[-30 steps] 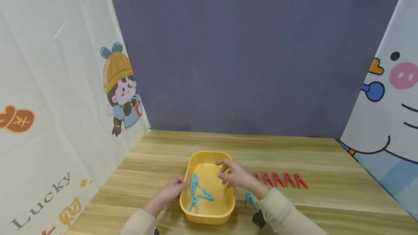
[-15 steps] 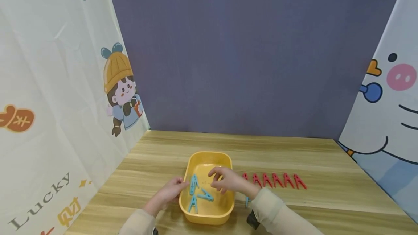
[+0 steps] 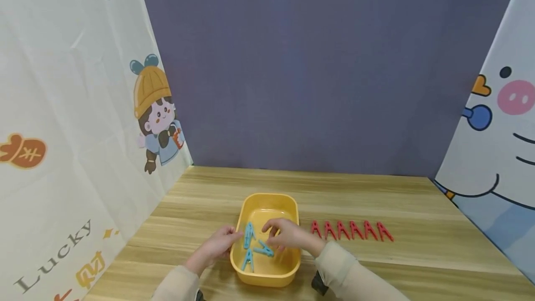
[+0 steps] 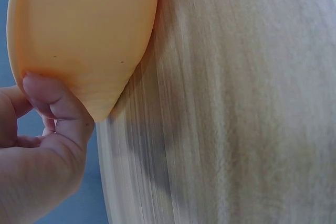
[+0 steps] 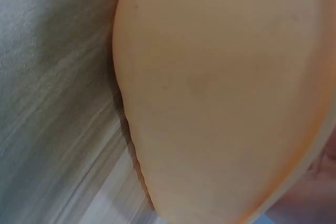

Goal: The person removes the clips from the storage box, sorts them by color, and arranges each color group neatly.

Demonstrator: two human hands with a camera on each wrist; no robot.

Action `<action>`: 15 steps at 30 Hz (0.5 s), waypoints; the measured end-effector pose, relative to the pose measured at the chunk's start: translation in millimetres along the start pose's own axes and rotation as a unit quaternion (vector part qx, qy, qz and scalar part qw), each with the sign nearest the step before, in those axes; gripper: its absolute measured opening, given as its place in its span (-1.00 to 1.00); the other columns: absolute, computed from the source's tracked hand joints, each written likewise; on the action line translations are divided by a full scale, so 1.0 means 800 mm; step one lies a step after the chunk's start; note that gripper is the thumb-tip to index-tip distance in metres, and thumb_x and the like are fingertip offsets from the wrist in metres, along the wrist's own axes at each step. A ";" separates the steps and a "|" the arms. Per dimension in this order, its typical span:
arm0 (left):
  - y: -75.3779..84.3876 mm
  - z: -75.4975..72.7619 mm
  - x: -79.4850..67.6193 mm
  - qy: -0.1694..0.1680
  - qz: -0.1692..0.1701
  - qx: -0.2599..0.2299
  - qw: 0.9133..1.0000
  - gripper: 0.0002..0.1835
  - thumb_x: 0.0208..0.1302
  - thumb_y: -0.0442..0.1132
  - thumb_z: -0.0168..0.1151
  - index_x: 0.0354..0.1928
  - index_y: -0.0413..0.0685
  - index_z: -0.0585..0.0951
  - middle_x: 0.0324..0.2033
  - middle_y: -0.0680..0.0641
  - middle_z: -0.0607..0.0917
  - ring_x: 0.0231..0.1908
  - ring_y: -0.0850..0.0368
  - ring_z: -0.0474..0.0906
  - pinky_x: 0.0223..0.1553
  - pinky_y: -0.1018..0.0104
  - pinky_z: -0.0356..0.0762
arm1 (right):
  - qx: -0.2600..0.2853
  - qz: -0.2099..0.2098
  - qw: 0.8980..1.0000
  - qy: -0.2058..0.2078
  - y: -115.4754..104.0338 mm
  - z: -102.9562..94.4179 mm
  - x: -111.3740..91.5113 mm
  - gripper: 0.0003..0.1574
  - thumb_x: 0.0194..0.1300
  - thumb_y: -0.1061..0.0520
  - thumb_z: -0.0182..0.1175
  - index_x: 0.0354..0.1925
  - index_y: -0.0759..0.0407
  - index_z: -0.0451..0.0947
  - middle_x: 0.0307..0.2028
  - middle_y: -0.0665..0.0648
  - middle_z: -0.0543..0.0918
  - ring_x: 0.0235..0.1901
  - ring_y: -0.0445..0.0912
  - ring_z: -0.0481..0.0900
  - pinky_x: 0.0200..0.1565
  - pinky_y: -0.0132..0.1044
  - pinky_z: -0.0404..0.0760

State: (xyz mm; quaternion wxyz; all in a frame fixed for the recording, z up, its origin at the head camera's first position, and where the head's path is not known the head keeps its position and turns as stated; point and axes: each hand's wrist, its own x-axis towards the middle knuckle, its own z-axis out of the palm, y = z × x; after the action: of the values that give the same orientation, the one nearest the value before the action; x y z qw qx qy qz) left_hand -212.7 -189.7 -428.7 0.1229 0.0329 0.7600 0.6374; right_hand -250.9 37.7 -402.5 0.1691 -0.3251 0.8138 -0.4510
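A yellow plastic basin (image 3: 267,274) sits on the table in the head view. Its left rim is gripped by my left hand (image 3: 218,244), thumb over the edge; the left wrist view shows the thumb (image 4: 55,95) against the basin wall. Inside lie several light blue clothespins (image 3: 248,260), grouped toward the left. My right hand (image 3: 288,235) reaches over the right rim into the basin, fingers loosely bent. Its fingertips are right by the clothespin (image 3: 263,249) nearest the middle, with nothing held. The right wrist view is mostly basin wall (image 5: 210,87), with part of the hand (image 5: 310,195) beyond the rim.
To the right of the basin, several red clothespins (image 3: 353,230) stand in a row on the wooden table (image 3: 376,189). Dark blue cloth (image 3: 309,68) forms the back wall. Printed white panels (image 3: 96,106) flank the table.
My right hand has moved left and down inside the basin, toward the middle blue clothespin. A blue clothespin on the table has become hidden behind my right arm. The left hand stays put.
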 end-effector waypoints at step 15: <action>0.000 0.000 0.001 0.000 0.001 -0.001 1.000 -0.78 0.35 -0.19 0.01 -0.29 -0.22 0.30 -0.37 -0.15 0.49 -0.43 0.12 0.50 -0.44 0.30 0.54 | -0.073 0.013 0.997 0.000 0.002 0.017 0.010 -0.79 0.07 0.32 0.26 -0.25 0.30 0.53 -0.56 0.00 0.49 -0.67 -0.08 0.48 -0.66 -0.39 0.39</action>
State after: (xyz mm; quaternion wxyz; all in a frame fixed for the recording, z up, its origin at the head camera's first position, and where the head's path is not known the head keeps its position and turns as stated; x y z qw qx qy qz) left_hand -213.1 -189.6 -429.1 0.1228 0.0336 0.7590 0.6385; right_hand -249.3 24.4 -411.3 0.1507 -0.3257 0.8489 -0.3880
